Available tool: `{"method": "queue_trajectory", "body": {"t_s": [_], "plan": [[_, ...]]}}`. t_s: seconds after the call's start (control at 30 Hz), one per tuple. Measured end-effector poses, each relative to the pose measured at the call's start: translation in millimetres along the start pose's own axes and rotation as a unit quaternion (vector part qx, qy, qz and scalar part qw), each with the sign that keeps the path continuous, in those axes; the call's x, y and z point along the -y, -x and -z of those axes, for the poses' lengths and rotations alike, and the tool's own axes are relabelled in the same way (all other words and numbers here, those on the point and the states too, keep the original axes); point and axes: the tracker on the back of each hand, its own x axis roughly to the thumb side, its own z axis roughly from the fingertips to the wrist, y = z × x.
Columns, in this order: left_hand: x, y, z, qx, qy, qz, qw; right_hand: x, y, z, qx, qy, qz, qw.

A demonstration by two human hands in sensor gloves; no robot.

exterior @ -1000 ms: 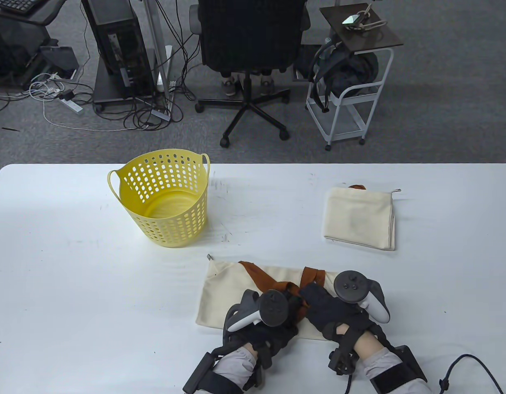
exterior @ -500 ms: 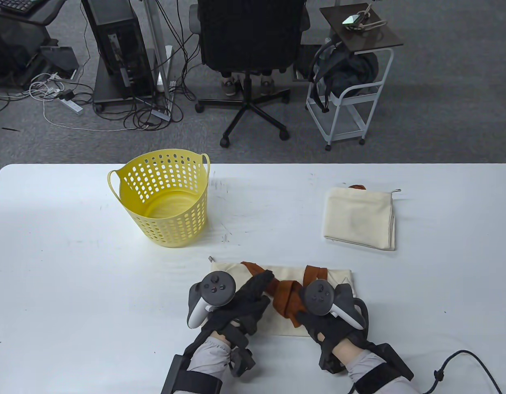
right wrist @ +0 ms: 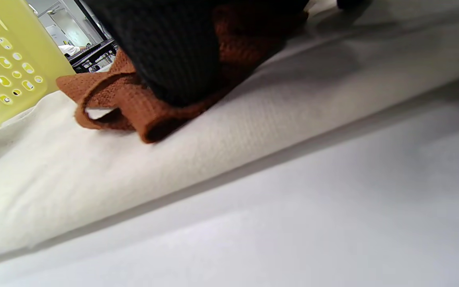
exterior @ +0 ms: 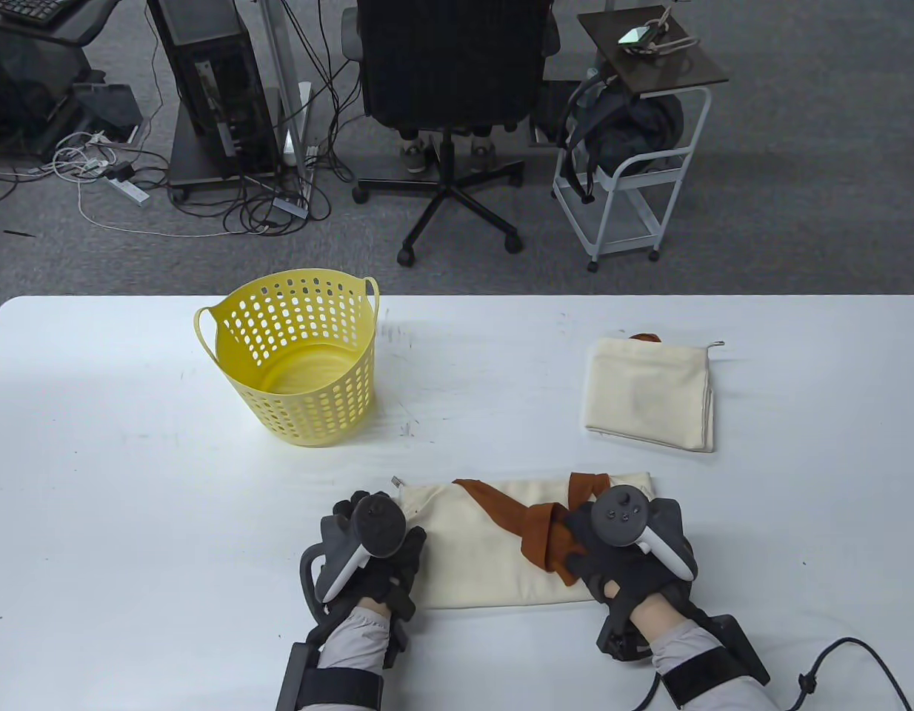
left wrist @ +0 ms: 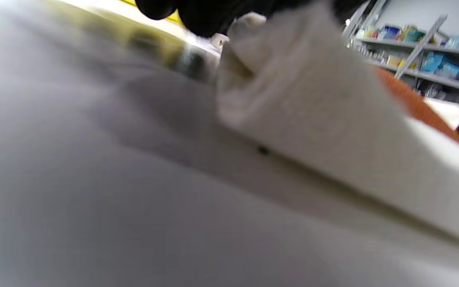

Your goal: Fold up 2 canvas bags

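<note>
A cream canvas bag [exterior: 472, 548] lies flat near the table's front edge, its brown straps [exterior: 531, 526] bunched on its right half. My left hand [exterior: 383, 548] is at the bag's left edge. In the left wrist view its fingers [left wrist: 213, 16] pinch that edge of the bag [left wrist: 313, 103] and lift it slightly. My right hand [exterior: 586, 544] lies on the straps. In the right wrist view the right hand [right wrist: 173, 48] presses the straps [right wrist: 126, 103] down on the cloth [right wrist: 134, 167]. A second canvas bag [exterior: 649, 392], folded into a small rectangle, lies at the back right.
A yellow perforated basket [exterior: 294, 355] stands on the white table [exterior: 131, 481] at the back left, also seen as the yellow basket [right wrist: 2, 59] in the right wrist view. Beyond the far edge are an office chair [exterior: 449, 89] and a white cart [exterior: 627, 170]. A black cable [exterior: 857, 659] trails at the front right.
My left hand moved from the middle of the bag to its left edge and took hold of it. The right hand stayed on the straps, and the bag shifted slightly right.
</note>
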Motion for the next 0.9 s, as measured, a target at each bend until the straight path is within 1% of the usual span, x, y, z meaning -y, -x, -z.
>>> {"method": "queue_trajectory", "body": {"t_s": [0.07, 0.1, 0.2, 0.27, 0.4, 0.53, 0.63, 0.67, 0.73, 0.77, 0.9], "plan": [[0, -1, 1, 0.004, -0.003, -0.029, 1.000, 0, 0, 0, 0.001, -0.001, 0.001, 1.000], [-1, 1, 0, 0.006, -0.005, -0.061, 0.998, 0, 0, 0, 0.001, -0.003, 0.002, 1.000], [-6, 9, -1, 0.011, -0.007, -0.170, 0.985, 1, 1, 0, 0.001, -0.005, 0.006, 1.000], [-10, 10, -4, 0.025, -0.016, -0.219, 0.975, 1, 1, 0, -0.002, -0.005, 0.007, 1.000], [-25, 4, -10, 0.066, -0.042, -0.268, 0.960, 2, 4, 1, -0.008, -0.005, 0.014, 1.000], [-36, -3, -14, 0.110, -0.041, -0.301, 0.946, 2, 4, 0, -0.008, -0.008, 0.014, 1.000], [-43, -9, -17, 0.146, -0.035, -0.354, 0.923, 1, 4, 0, -0.006, -0.012, 0.010, 1.000], [-44, -11, -18, 0.157, -0.032, -0.374, 0.913, 1, 4, 0, -0.006, -0.014, 0.009, 1.000], [-45, -16, -20, 0.173, -0.025, -0.399, 0.900, -1, 4, -1, -0.003, -0.020, 0.007, 1.000], [-45, -18, -21, 0.180, -0.023, -0.397, 0.899, -1, 3, -1, -0.001, -0.023, 0.005, 1.000], [-50, -28, -28, 0.191, -0.044, -0.352, 0.915, -4, -1, -3, 0.010, -0.029, -0.006, 1.000]]}}
